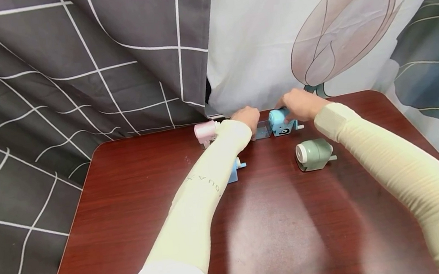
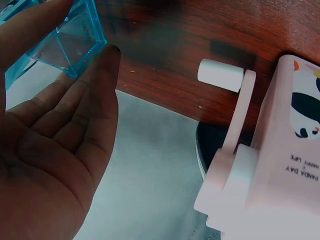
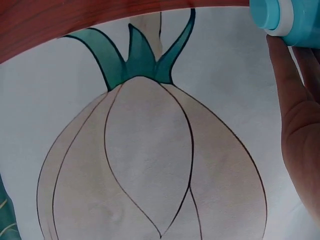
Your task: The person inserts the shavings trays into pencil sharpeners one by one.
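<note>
At the back of the table, my right hand [image 1: 301, 104] grips a light-blue crank pencil sharpener [image 1: 280, 123] with a panda picture on its side. In the right wrist view, only its turquoise end [image 3: 290, 22] shows, above the fingers of that hand [image 3: 302, 115]. A clear blue-edged shavings drawer [image 1: 262, 131] sits at the sharpener's left side. My left hand [image 1: 247, 116] holds this drawer [image 2: 80, 37] between thumb and fingers, as the left wrist view shows. Whether the drawer is fully out of the body I cannot tell.
Just left of my left hand stands a pink panda sharpener [image 1: 205, 131]. A blue sharpener [image 1: 233, 175] is partly hidden behind my left forearm. Nearer on the right stands a green sharpener [image 1: 315, 154]. Curtains [image 1: 257, 37] hang along the back edge of the brown table [image 1: 139, 178].
</note>
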{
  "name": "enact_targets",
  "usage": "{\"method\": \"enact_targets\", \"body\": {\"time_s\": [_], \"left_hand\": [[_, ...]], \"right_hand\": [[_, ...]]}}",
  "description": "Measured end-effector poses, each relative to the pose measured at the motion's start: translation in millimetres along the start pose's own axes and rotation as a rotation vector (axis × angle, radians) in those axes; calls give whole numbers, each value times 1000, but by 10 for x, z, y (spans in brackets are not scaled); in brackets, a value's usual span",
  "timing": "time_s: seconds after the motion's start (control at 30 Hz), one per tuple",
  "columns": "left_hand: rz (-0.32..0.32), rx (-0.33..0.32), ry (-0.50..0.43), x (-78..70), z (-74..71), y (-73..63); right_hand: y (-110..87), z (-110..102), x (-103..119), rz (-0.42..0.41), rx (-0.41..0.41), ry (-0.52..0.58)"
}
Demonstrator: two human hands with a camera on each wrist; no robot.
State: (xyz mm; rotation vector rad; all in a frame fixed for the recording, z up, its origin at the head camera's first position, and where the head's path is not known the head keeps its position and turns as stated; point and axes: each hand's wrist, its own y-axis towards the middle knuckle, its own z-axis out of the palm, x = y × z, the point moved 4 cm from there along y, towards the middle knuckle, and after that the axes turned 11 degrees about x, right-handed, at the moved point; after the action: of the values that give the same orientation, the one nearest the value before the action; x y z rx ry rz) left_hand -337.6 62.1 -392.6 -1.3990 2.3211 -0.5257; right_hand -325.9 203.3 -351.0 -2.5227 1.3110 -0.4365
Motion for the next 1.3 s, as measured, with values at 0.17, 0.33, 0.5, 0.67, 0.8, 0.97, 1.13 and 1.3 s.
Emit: {"method": "enact_targets", "body": {"time_s": [0.17,0.33,0.5,0.67,0.8,0.97,1.13,1.3], "left_hand": [[3,7,-12,1,7,62],[4,-4,-16,-21,-4,53],[16,-20,-17,-66,-24,-17],[30,-22,-17,-107,-36,-41],[22,-9,-21,-115,-29,0],[6,-3,-4,-131,-14,53],[1,4,-26,-159,-11,50],[-1,-6,-20,-216,-14,8]], "right_hand": [[-11,-3,-11,11,-2,11],[-16,-11,-6,7,-15,13],[-7,-17,-14,7,-15,16],[-11,-12,-13,8,-10,19],[-19,-21,7,4,-12,20],[-13,-27,19,1,-10,34],[-2,-21,5,0,-9,38],[9,-13,-9,1,-11,34]]}}
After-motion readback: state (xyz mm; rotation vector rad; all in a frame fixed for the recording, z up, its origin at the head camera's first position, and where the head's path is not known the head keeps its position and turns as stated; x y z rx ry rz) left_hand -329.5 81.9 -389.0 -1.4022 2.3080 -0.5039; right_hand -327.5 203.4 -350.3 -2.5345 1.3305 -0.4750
